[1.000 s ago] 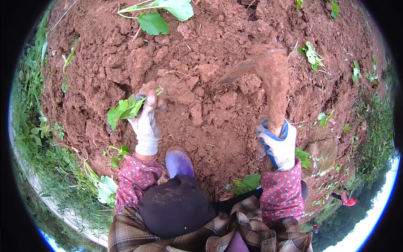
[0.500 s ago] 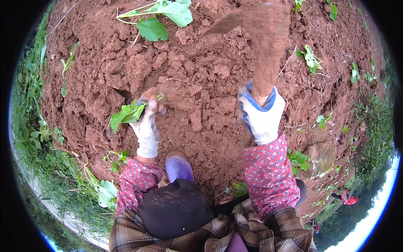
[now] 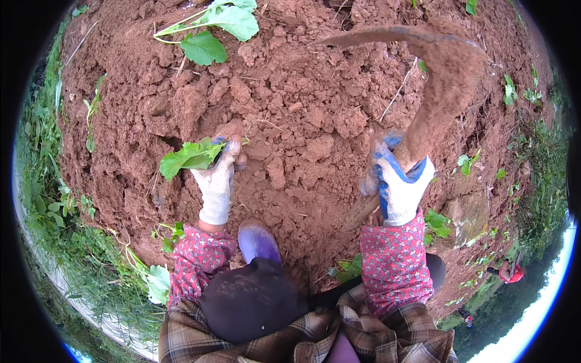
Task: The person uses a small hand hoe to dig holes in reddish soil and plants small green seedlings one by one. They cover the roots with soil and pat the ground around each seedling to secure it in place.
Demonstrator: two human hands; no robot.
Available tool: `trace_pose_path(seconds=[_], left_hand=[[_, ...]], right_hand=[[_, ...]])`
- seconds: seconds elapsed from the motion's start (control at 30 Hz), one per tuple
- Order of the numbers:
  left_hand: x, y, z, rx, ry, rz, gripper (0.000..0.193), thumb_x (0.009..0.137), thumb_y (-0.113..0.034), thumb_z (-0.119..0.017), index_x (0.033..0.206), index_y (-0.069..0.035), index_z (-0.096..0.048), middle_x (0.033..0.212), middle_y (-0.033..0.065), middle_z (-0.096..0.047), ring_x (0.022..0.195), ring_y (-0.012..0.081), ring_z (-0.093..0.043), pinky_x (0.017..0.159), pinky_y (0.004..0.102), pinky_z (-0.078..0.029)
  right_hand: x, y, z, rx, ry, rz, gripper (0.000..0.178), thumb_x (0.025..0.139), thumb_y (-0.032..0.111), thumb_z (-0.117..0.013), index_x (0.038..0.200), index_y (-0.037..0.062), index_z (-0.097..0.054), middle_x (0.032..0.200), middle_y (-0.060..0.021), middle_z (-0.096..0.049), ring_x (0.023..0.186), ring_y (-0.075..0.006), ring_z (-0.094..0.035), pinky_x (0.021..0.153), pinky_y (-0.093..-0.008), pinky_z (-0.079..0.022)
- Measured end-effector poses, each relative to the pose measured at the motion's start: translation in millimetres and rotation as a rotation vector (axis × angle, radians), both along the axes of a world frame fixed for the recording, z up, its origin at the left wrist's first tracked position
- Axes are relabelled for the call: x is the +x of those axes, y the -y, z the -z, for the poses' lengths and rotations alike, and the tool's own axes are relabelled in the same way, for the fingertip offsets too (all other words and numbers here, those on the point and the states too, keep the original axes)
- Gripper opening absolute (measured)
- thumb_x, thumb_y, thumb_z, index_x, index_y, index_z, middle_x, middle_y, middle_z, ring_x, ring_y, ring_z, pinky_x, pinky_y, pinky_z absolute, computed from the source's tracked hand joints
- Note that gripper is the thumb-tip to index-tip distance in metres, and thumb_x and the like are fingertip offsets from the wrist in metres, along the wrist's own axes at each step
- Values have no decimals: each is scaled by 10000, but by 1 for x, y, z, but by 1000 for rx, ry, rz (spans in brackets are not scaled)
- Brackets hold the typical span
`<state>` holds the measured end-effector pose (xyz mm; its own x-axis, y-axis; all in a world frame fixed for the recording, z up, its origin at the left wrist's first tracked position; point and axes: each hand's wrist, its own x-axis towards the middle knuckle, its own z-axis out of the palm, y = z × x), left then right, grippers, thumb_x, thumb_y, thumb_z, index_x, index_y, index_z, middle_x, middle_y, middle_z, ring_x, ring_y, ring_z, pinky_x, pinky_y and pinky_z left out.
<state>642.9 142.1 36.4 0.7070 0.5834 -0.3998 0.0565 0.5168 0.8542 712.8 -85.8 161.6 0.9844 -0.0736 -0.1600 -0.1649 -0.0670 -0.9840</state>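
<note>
My left hand (image 3: 216,175), in a white glove with muddy blue fingers, is closed round the stem of a leafy green seedling (image 3: 189,158), just above the reddish-brown soil (image 3: 302,130). The seedling's leaves stick out to the left of the glove; its lower end is mostly hidden by the fingers. My right hand (image 3: 404,189), gloved alike, grips the short handle of a soil-caked hand hoe (image 3: 445,75). Its head is raised at the upper right, one narrow pointed end reaching left. The handle's butt shows below the glove, at its left.
A larger leafy seedling (image 3: 206,47) lies on the soil at the far left, with several smaller ones scattered about. My purple boot (image 3: 258,242) stands between my arms. Grass (image 3: 45,193) borders the left side. A person in red (image 3: 513,273) is in the distance at lower right.
My right hand has moved right and slightly nearer, and the hoe's head has swung to the right. My left hand keeps the seedling, having shifted only a little.
</note>
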Motion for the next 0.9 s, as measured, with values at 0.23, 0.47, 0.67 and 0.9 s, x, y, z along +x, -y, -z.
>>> trace_pose_path(seconds=[0.23, 0.47, 0.67, 0.9], left_hand=[[42, -13, -4, 153, 8, 134, 276, 782, -49, -749, 992, -24, -571, 799, 57, -629, 570, 123, -562, 484, 245, -443], [121, -19, -6, 351, -95, 523, 301, 774, -124, -766, 997, -40, -582, 753, 23, -630, 529, 81, -568, 437, 214, -445], [170, -14, 24, 1030, -85, 871, 338, 726, -220, -762, 920, 18, -621, 846, 160, -669, 723, 292, -658, 625, 370, -535], [181, -8, 47, 1499, -189, 1054, 394, 701, -230, -760, 1035, -60, -640, 929, 162, -667, 863, 310, -648, 758, 399, -515]], right_hand=[[18, -38, 59, -229, -486, -114, 138, 784, 40, -679, 861, -3, -572, 607, -39, -574, 449, -105, -521, 396, -266, -427], [-33, -15, 122, -107, -395, 11, 127, 798, 49, -668, 844, 22, -554, 598, -33, -566, 449, -110, -522, 399, -269, -423], [-43, -21, 108, -32, -405, 65, 155, 777, 37, -702, 818, 17, -554, 611, -28, -572, 493, -97, -527, 451, -256, -435], [-42, -19, 122, -105, -304, 1, 149, 789, 81, -689, 852, 19, -569, 629, -34, -593, 475, -108, -541, 422, -271, -439]])
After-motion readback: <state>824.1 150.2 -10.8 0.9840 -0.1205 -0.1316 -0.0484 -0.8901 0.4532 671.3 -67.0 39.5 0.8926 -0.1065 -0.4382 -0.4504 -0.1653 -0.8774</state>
